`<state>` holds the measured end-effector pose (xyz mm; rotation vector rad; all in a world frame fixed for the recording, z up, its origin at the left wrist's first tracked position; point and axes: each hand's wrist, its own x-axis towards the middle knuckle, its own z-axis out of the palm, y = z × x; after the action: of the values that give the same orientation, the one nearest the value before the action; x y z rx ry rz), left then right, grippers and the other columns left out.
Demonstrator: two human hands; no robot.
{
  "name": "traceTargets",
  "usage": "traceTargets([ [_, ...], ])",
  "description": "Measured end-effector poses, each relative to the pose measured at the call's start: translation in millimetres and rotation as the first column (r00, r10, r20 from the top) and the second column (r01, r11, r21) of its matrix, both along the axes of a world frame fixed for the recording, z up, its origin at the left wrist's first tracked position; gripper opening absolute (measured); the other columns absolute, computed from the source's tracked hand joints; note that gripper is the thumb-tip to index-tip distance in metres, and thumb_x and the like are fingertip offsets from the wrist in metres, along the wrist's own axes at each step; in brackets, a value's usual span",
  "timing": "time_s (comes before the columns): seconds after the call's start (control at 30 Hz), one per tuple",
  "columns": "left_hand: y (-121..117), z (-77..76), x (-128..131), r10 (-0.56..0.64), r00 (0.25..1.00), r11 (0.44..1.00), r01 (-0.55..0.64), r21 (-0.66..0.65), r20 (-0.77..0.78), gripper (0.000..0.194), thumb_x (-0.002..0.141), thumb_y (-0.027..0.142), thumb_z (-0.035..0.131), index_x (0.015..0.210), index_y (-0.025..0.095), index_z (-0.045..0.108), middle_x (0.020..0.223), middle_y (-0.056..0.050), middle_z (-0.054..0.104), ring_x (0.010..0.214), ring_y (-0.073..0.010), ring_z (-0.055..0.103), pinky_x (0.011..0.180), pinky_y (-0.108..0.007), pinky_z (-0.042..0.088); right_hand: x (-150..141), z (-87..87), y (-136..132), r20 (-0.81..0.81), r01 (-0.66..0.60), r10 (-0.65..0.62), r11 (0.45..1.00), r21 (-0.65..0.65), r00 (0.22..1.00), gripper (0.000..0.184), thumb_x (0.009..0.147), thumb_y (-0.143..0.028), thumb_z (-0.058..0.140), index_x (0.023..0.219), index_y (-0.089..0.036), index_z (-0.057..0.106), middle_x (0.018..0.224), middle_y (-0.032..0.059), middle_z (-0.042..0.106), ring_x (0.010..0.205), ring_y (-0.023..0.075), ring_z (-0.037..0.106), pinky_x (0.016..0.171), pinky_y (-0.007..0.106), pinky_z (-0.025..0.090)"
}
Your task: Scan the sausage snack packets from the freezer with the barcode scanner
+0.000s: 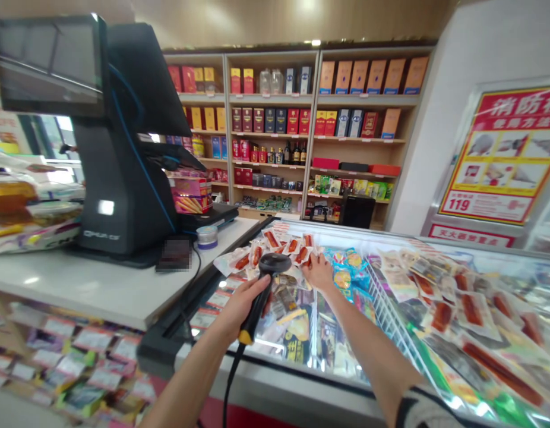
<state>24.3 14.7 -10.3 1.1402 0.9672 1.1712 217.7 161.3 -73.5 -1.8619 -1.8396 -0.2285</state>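
Note:
My left hand [242,304] is wrapped round the handle of a black barcode scanner [257,309] with a yellow base. The scanner's head points away from me, over a heap of packets, and its cable hangs down at the front. My right hand [318,272] has its fingers bent on a vacuum-packed sausage packet [302,255] at the right side of this heap; its fingertips are partly hidden. More packed sausages [271,239] lie close together on the glass top of the chest freezer [275,370]. Blue snack bags [343,278] show just right of my right hand.
On the left counter [123,291] stand a black point-of-sale terminal [123,148] and a small round tub [207,236]. Another pile of sausage packets [471,309] covers the freezer's right side. Shelves of boxes and bottles [270,119] stand behind. Snack racks [79,362] are below the counter.

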Motion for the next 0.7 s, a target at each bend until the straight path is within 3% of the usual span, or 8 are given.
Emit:
traceTargets([
  [0.17, -2, 4.4, 3, 0.005, 1.0, 1.0, -0.005, -0.007, -0.029, 0.036, 0.069, 0.047, 0.05, 0.06, 0.012, 0.052, 0.047, -0.001, 0.051, 0.042, -0.0077, 0.046, 0.04, -0.018, 0.034, -16, 11.2, 20, -0.106, -0.101, 0.094, 0.993, -0.058, 0.99, 0.053, 0.078, -0.042, 0.032, 0.126, -0.02, 0.028, 0.131, 0.0147, 0.025, 0.111, 0.0289, 0.035, 0.087, 0.042, 0.027],
  [0.33, -7, 8.3, 24, -0.058, 0.998, 0.998, 0.058, 0.005, 0.027, 0.033, 0.068, 0.045, 0.052, 0.063, 0.012, 0.051, 0.056, -0.003, 0.056, 0.043, -0.0073, 0.047, 0.041, -0.018, 0.035, 0, 25.8, -5, -0.172, -0.073, 0.062, 0.996, -0.055, 0.983, 0.05, 0.08, -0.041, 0.029, 0.126, -0.023, 0.028, 0.133, 0.0102, 0.023, 0.116, 0.0277, 0.029, 0.089, 0.045, 0.026],
  [0.43, -11, 6.9, 42, -0.079, 0.996, 0.997, 0.079, -0.009, 0.051, 0.032, 0.067, 0.044, 0.053, 0.065, 0.012, 0.051, 0.058, -0.003, 0.057, 0.043, -0.008, 0.048, 0.04, -0.019, 0.036, 40, 30.1, -47, -0.081, -0.018, 0.019, 1.0, 0.013, 0.997, 0.048, 0.08, -0.044, 0.026, 0.124, -0.025, 0.031, 0.132, 0.0084, 0.025, 0.118, 0.0272, 0.026, 0.089, 0.048, 0.025],
  [0.53, -17, 3.3, 59, -0.111, 0.992, 0.993, 0.112, -0.022, 0.061, 0.033, 0.067, 0.044, 0.053, 0.067, 0.011, 0.052, 0.056, -0.003, 0.057, 0.043, -0.0083, 0.048, 0.041, -0.019, 0.036, 101, 27.5, -106, 0.081, 0.054, -0.057, 0.998, 0.035, 0.995, 0.05, 0.079, -0.046, 0.03, 0.124, -0.026, 0.032, 0.134, 0.0072, 0.024, 0.121, 0.0282, 0.019, 0.091, 0.049, 0.022],
  [0.7, -26, -3.8, 79, -0.144, 0.988, 0.989, 0.146, -0.017, 0.062, 0.033, 0.066, 0.044, 0.054, 0.065, 0.011, 0.052, 0.054, -0.002, 0.056, 0.042, -0.0082, 0.048, 0.04, -0.019, 0.036, 203, 4.2, -200, 0.303, 0.275, -0.272, 0.961, 0.032, 0.913, 0.053, 0.073, -0.047, 0.039, 0.122, -0.026, 0.036, 0.134, 0.0081, 0.024, 0.122, 0.0318, 0.013, 0.09, 0.055, 0.015],
])
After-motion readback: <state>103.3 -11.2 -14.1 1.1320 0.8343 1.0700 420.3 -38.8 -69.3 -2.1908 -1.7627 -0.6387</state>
